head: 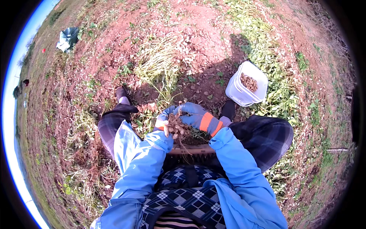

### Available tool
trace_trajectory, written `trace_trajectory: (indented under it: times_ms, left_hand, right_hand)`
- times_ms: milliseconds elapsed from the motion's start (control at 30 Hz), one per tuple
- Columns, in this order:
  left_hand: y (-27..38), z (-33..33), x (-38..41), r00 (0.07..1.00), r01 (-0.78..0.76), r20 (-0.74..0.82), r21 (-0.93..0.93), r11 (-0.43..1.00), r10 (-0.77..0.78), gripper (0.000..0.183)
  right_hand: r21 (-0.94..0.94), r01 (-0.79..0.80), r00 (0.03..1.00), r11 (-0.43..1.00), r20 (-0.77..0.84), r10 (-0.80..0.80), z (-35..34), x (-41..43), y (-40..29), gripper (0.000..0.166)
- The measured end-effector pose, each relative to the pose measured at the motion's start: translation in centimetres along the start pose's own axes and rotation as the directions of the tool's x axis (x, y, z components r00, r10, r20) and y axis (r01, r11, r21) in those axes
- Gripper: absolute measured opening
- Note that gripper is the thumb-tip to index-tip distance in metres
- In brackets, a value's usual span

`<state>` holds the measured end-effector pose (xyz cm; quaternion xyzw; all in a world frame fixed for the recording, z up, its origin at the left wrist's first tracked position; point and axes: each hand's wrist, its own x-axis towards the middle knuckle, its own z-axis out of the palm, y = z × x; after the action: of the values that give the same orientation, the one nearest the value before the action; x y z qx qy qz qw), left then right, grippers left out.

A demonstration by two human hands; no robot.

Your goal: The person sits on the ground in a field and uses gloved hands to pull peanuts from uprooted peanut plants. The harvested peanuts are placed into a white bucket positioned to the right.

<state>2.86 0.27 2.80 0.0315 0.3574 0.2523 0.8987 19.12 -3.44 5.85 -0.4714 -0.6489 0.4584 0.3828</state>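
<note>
Both my hands wear grey-blue gloves with orange bands at the cuffs. My left hand [163, 118] grips a pulled peanut plant, partly hidden behind its root cluster [176, 128]. Pale peanut pods and thin roots in the cluster face me. On the cluster's right side, my right hand [196, 114] has its fingers curled against the roots and pods; its fingertips are partly hidden. Beyond the hands, leafy green stems [165, 88] reach toward the ground. A white plastic bucket [236, 86] stands past my right foot, with harvested peanuts [249, 82] in its bottom.
A pile of pulled peanut plants [158, 57] lies on reddish soil ahead. A row of leafy plants [274, 77] runs along the right. A green and white sack [68, 39] sits far left. Below my hands is a wooden edge [190, 149] between my bent legs.
</note>
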Motion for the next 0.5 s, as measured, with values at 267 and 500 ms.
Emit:
trace_trajectory:
  times_ms: [267,500]
  left_hand:
    - [0.1,-0.4,0.3,0.997,-0.068,-0.042,0.004,0.998,0.068,0.035]
    - [0.5,-1.8,1.5,0.997,-0.073,-0.032,-0.010,0.997,0.073,0.034]
  right_hand:
    - [-0.285,-0.202,0.962,0.937,-0.239,0.135,1.7,-1.6,-0.5,0.029]
    - [-0.308,0.068,0.987,0.949,-0.115,-0.109,1.4,-2.1,1.1,0.027]
